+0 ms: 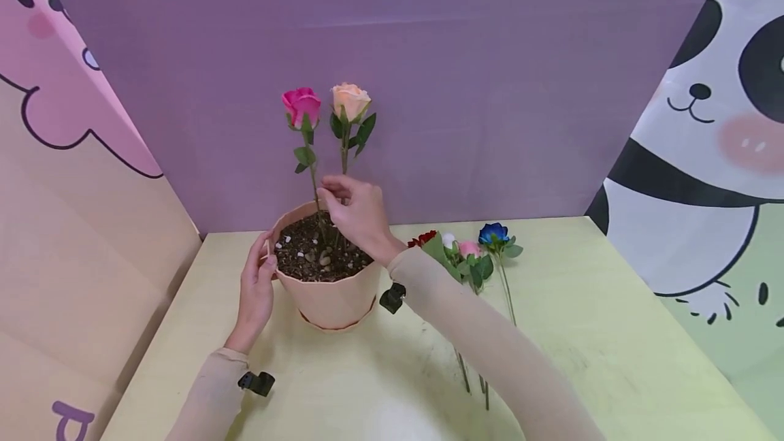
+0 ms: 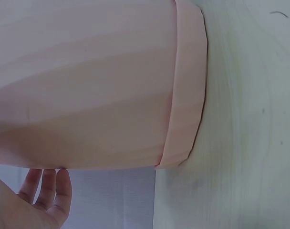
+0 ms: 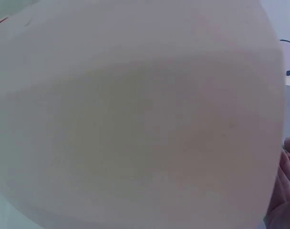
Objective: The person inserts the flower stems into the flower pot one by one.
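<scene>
A pink pot point(image 1: 331, 298) of dark soil holds a bright pink rose point(image 1: 301, 106) and a cream rose point(image 1: 350, 101), both upright. My left hand point(image 1: 256, 291) holds the pot's left side near the rim; in the left wrist view, that hand's fingertips point(image 2: 47, 193) touch the pot wall point(image 2: 88, 95). Above the soil, my right hand point(image 1: 358, 213) has its thumb and forefinger at the pink rose's stem, seemingly pinching it, and hides part of the cream rose's stem. The pot point(image 3: 150, 133) fills most of the right wrist view, with part of a hand point(image 3: 287, 186) at its right edge.
Right of the pot, a blue rose point(image 1: 493, 233), a pink flower point(image 1: 469, 248), a dark red flower point(image 1: 422, 239) and a white one point(image 1: 448, 240) lie on the pale table point(image 1: 612, 332), partly under my right forearm. A purple backdrop point(image 1: 490, 87) stands behind.
</scene>
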The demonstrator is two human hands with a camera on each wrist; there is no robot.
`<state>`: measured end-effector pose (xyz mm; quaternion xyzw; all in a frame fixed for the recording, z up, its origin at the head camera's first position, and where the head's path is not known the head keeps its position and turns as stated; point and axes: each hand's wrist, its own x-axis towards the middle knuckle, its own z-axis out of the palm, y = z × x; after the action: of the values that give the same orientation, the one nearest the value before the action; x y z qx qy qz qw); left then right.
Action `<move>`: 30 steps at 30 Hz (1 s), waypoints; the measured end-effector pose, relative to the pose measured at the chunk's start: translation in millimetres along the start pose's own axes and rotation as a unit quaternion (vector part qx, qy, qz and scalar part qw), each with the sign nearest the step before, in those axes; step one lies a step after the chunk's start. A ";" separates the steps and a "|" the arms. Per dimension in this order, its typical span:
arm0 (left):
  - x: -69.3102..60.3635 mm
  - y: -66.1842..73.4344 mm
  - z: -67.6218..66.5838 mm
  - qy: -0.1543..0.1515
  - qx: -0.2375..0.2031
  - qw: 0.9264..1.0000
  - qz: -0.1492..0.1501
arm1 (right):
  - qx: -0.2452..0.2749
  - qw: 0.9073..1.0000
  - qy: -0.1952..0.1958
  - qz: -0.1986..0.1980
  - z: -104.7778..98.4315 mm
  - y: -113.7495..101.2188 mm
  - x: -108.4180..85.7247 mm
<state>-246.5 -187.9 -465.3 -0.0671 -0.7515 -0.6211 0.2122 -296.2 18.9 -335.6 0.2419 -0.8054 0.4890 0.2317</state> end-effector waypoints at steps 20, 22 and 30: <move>-0.6 0.8 1.2 -0.002 0.006 1.000 -0.001 | 0.108 0.993 -0.008 0.039 -22.1 2.0 -19.5; -1.0 1.2 1.1 -0.001 0.007 1.000 -0.002 | 0.120 0.992 -0.006 0.036 -25.6 2.2 -20.9; -1.2 2.7 1.3 0.001 0.008 1.000 -0.009 | 0.135 0.990 0.008 0.047 -41.2 9.7 -28.6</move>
<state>-244.7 -185.9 -463.5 -0.0576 -0.7570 -0.6167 0.2079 -274.4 64.6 -342.5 0.2288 -0.7409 0.6053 0.1800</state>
